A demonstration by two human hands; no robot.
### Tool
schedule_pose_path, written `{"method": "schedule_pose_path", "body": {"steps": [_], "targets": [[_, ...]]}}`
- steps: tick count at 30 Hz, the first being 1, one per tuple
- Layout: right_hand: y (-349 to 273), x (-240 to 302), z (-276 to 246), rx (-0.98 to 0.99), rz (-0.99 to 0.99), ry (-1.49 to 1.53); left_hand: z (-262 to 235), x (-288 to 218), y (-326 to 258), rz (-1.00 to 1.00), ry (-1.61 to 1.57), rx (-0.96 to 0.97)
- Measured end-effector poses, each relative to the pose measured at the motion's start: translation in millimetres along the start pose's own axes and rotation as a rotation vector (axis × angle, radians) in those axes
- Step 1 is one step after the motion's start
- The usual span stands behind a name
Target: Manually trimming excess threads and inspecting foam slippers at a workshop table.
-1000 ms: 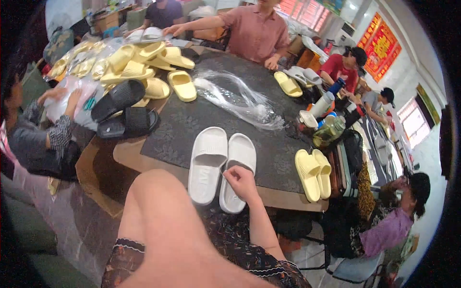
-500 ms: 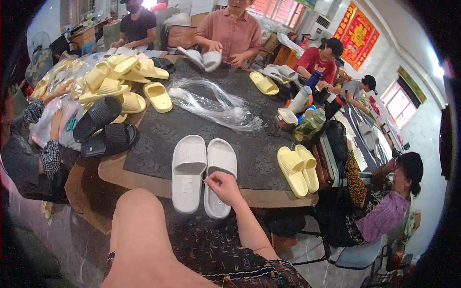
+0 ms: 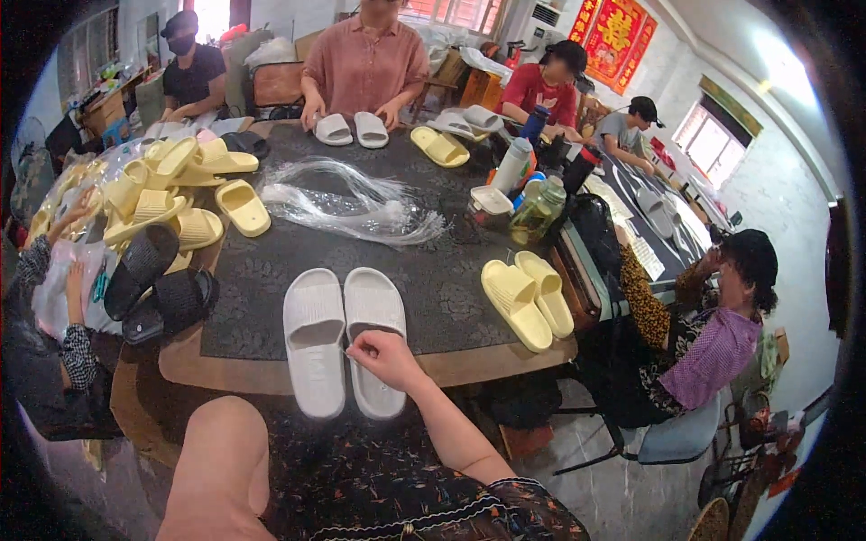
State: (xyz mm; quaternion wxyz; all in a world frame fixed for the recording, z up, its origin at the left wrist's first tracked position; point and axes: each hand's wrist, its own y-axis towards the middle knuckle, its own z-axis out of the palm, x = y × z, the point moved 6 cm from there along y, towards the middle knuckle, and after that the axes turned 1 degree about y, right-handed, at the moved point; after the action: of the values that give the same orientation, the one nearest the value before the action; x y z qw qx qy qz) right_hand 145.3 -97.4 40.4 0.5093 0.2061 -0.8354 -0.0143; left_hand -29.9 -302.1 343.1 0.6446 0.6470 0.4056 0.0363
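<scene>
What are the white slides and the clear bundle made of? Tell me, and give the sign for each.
White slides: probably soft moulded foam or rubber; matte, one-piece, thick soles with ribbed footbeds. The right hand rests on the right one.
Clear bundle: seemingly thin plastic strands or film; see-through and glossy, catching light on the dark table mat.

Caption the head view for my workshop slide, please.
Right hand touching a pair of white slides on a dark table.
</scene>
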Motion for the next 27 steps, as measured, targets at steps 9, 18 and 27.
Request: {"method": "schedule_pose_path", "body": {"steps": [9, 18, 27], "targets": [[0, -13, 1, 0.004, 0.117, 0.026, -24, -10, -57, 0.018, -0.127, 0.094], [-1, -6, 1, 0.017, 0.097, 0.015, -33, -27, -73, 0.064, -0.327, 0.353], [6, -11, 3, 0.028, 0.137, -0.052, -118, 48, -82, 0.049, 1.055, -0.593]]}}
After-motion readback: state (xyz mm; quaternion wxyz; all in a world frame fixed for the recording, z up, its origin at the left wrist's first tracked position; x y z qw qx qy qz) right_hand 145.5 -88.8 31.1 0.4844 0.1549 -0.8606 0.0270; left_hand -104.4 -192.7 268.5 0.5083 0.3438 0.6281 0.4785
